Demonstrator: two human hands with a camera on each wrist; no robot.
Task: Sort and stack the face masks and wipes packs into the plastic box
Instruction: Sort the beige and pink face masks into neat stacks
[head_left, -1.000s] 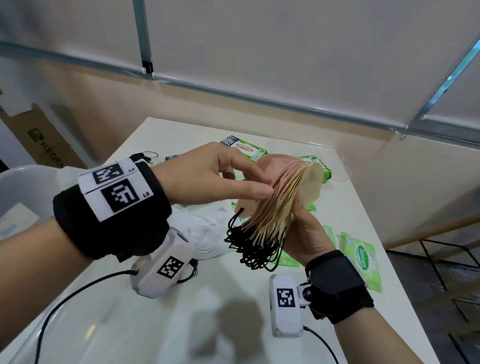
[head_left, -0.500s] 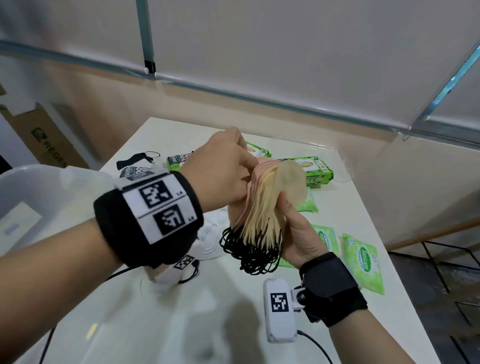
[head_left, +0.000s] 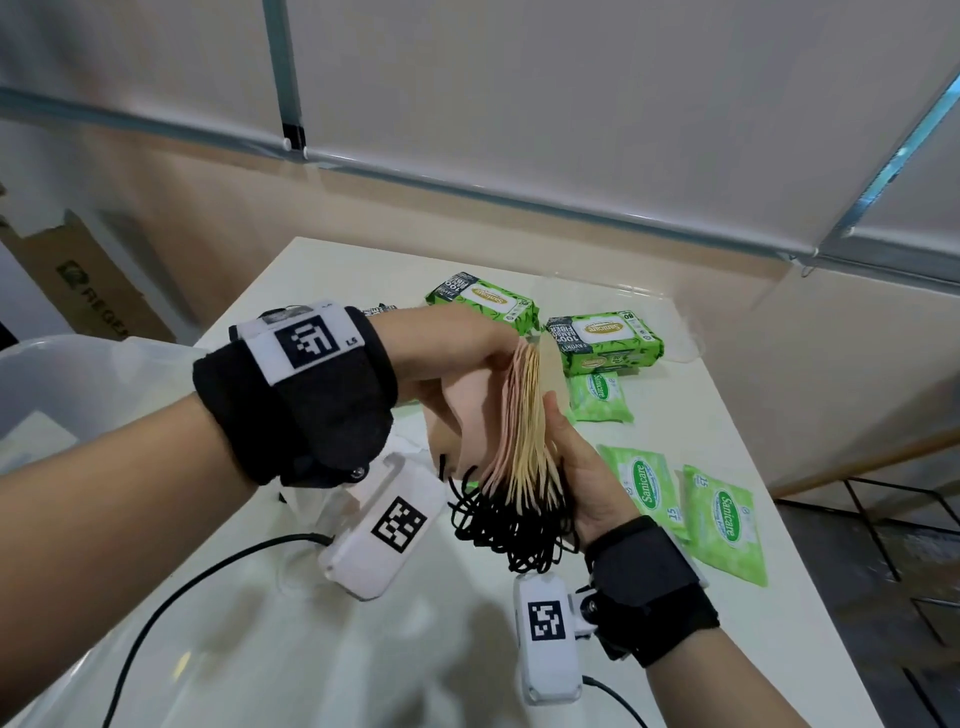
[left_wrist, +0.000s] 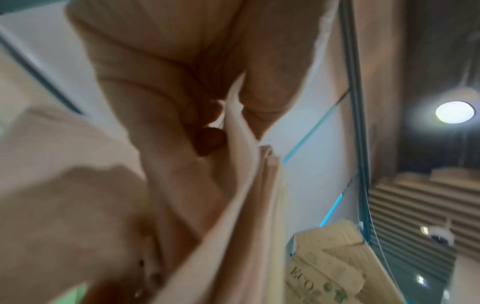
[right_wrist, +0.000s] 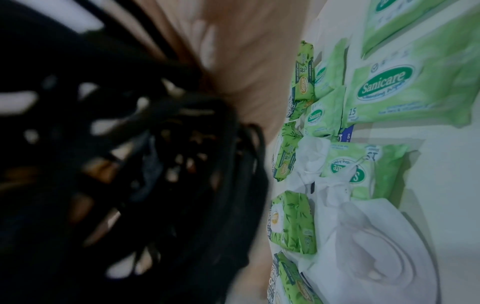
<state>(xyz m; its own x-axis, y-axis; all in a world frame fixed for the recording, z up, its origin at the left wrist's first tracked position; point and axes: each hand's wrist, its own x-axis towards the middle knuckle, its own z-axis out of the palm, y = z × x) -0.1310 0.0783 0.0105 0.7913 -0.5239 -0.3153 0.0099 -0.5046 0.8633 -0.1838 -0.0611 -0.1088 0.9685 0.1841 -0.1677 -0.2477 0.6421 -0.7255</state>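
Glossy white table against beige wall with roller blinds, green Sanicare wipes packs marked 80 and 15 on the table, carton printed ECO, mask stack gripped above the table by right hand, left hand pinching its top edge

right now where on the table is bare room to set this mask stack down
Bare tabletop lies nearest you, under both wrists, crossed only by a cable. The far left corner is bare too. It is crowded to the right: flat wipes packs and, farther back, thick wipes packs.
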